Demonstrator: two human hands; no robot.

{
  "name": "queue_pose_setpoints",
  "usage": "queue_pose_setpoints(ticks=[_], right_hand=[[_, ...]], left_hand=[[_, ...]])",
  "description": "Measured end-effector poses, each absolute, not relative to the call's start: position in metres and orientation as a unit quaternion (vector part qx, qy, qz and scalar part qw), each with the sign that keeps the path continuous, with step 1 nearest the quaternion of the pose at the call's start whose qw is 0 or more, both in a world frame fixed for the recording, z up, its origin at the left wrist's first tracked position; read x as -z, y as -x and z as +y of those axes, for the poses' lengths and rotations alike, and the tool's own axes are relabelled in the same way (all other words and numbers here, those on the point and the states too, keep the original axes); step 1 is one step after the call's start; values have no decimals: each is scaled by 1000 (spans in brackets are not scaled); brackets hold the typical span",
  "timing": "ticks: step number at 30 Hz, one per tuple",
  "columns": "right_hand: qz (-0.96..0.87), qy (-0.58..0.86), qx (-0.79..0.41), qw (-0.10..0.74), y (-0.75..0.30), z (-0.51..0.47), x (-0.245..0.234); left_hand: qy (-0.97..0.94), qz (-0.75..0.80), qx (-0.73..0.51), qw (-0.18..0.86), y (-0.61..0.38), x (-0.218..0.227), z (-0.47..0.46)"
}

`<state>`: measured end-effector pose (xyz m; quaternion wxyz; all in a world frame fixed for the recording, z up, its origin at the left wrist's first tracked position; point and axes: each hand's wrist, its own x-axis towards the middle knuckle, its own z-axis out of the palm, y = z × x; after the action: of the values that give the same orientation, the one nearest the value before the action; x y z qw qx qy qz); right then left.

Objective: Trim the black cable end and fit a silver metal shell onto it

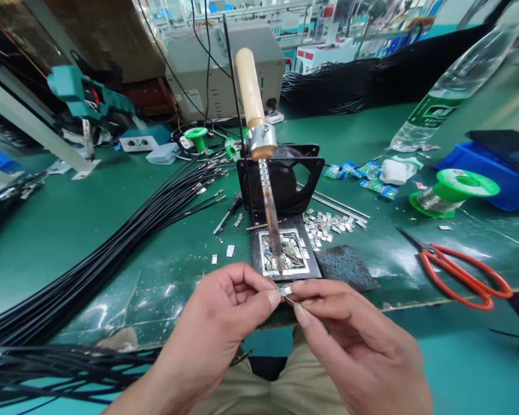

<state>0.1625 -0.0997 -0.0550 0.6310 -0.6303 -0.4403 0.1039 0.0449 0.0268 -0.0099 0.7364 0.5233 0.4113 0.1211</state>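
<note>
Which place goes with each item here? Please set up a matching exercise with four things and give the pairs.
Things:
1. scissors
2. solder spool
3. black cable bundle
4. small metal piece

Places:
A. pinched between both hands' fingertips
B. spread across the bench at left
C. flat near the bench edge at right
D. beside the blue bin

Pairs: 1-C, 2-D, 3-B, 4-A
</note>
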Motion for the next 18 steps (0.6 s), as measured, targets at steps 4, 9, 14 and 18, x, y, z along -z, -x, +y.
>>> queue_pose_setpoints(ticks=[4,9,14,18], right_hand=[[-445,632,-94,628,-163,-98,55],[-447,636,-88,623,-164,-97,53],[-445,635,-80,626,-165,-94,54],[-447,643,-77,617,-166,-94,54]], left_hand=[[-517,409,-128,741,-46,12,27],[-519,406,-132,741,-49,11,28],[-521,401,-139,741,-50,10,28],[-519,396,-140,744,-52,10,30]])
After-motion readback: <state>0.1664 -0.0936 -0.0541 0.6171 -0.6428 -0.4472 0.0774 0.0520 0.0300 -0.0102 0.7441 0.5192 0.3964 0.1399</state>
